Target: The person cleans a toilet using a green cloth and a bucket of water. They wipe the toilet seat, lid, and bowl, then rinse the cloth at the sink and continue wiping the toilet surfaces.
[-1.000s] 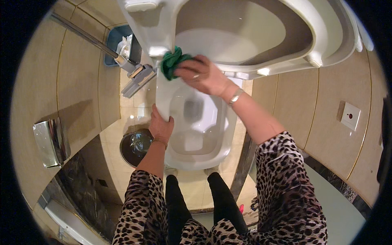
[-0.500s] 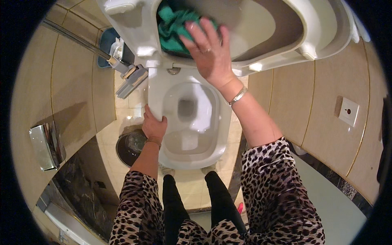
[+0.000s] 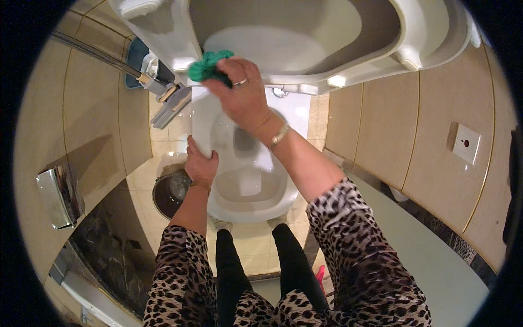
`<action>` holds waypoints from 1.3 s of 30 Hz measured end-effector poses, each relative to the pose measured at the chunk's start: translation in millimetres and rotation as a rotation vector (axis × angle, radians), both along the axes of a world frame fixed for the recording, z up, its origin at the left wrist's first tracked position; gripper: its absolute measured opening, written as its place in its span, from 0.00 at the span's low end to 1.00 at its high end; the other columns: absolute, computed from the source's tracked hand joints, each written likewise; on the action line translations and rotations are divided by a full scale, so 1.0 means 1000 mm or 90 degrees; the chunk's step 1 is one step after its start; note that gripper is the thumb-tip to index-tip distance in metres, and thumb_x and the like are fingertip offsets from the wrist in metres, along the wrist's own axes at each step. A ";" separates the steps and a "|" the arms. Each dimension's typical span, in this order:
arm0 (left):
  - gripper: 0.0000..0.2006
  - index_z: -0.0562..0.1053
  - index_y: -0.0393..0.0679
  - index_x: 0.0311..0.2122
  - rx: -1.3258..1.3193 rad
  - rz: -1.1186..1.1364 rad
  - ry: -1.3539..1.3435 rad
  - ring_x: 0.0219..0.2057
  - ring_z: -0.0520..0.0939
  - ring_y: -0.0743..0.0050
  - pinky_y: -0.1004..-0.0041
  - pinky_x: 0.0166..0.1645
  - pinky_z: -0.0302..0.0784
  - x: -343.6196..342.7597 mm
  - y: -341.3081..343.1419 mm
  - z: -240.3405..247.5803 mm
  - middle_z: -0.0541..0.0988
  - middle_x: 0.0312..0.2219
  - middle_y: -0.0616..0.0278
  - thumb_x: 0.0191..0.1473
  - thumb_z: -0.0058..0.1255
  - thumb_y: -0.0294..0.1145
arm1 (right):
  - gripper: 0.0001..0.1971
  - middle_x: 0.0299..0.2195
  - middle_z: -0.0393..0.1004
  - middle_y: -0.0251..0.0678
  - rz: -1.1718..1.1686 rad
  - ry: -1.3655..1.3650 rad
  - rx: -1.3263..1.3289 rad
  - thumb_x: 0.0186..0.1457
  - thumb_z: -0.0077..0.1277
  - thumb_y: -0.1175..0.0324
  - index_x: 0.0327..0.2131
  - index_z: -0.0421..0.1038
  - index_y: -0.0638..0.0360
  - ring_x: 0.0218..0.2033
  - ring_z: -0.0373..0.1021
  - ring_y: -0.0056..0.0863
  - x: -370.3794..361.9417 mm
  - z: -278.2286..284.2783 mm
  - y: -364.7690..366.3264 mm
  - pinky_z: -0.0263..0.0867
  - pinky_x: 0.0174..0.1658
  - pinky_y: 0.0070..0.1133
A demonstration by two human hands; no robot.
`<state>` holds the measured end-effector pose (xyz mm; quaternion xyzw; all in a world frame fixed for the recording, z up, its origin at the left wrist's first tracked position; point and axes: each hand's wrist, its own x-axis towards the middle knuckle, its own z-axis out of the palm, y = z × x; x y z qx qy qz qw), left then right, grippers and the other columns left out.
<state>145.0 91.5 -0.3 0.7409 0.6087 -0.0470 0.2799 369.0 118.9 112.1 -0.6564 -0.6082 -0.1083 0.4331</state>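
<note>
A bunched green cloth (image 3: 210,66) is gripped in the closed fingers of my right hand (image 3: 242,92). The hand is at the hinge end of the raised toilet seat (image 3: 194,41), near its left corner. My left hand (image 3: 201,164) rests against the left edge of the white toilet bowl (image 3: 250,210), its thumb and fingers apart and nothing held in it. The raised lid (image 3: 283,46) stands behind the seat. Water lies low in the bowl. My right wrist partly covers the bowl's rear rim.
A flat mop (image 3: 171,103) leans at the left beside a blue bin (image 3: 136,62). A dark round bin (image 3: 169,199) stands left of the toilet. A chrome paper holder (image 3: 59,196) is on the left wall, and tiled walls close in on both sides.
My right hand has moved the green cloth down and left, from the inside of the raised seat and lid to the seat's hinge corner. My left hand stays on the bowl's edge.
</note>
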 end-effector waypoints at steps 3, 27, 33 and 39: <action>0.44 0.49 0.45 0.62 0.012 -0.014 -0.020 0.41 0.77 0.40 0.52 0.43 0.76 0.003 0.002 0.000 0.71 0.46 0.45 0.41 0.59 0.39 | 0.08 0.41 0.71 0.36 -0.009 0.152 -0.142 0.47 0.54 0.68 0.33 0.74 0.52 0.44 0.67 0.39 0.028 -0.038 -0.013 0.65 0.44 0.33; 0.45 0.49 0.44 0.62 0.037 -0.012 -0.028 0.40 0.78 0.41 0.53 0.42 0.76 -0.004 -0.001 -0.005 0.72 0.44 0.45 0.41 0.59 0.39 | 0.09 0.41 0.70 0.31 0.126 -0.258 -0.216 0.39 0.57 0.70 0.29 0.73 0.48 0.43 0.66 0.36 0.078 -0.020 -0.084 0.61 0.42 0.32; 0.45 0.49 0.44 0.62 -0.013 -0.006 0.001 0.39 0.78 0.41 0.52 0.41 0.77 -0.003 0.002 -0.007 0.72 0.43 0.44 0.40 0.60 0.40 | 0.15 0.39 0.71 0.33 0.061 -0.114 -0.219 0.35 0.57 0.74 0.33 0.76 0.52 0.40 0.68 0.37 0.046 -0.046 -0.100 0.62 0.38 0.32; 0.45 0.50 0.44 0.62 -0.023 0.013 0.009 0.45 0.76 0.39 0.50 0.48 0.73 0.003 0.002 0.003 0.72 0.47 0.43 0.40 0.60 0.40 | 0.23 0.47 0.71 0.28 0.132 -0.203 -0.106 0.42 0.52 0.71 0.46 0.74 0.50 0.45 0.67 0.29 -0.003 -0.060 -0.028 0.63 0.45 0.29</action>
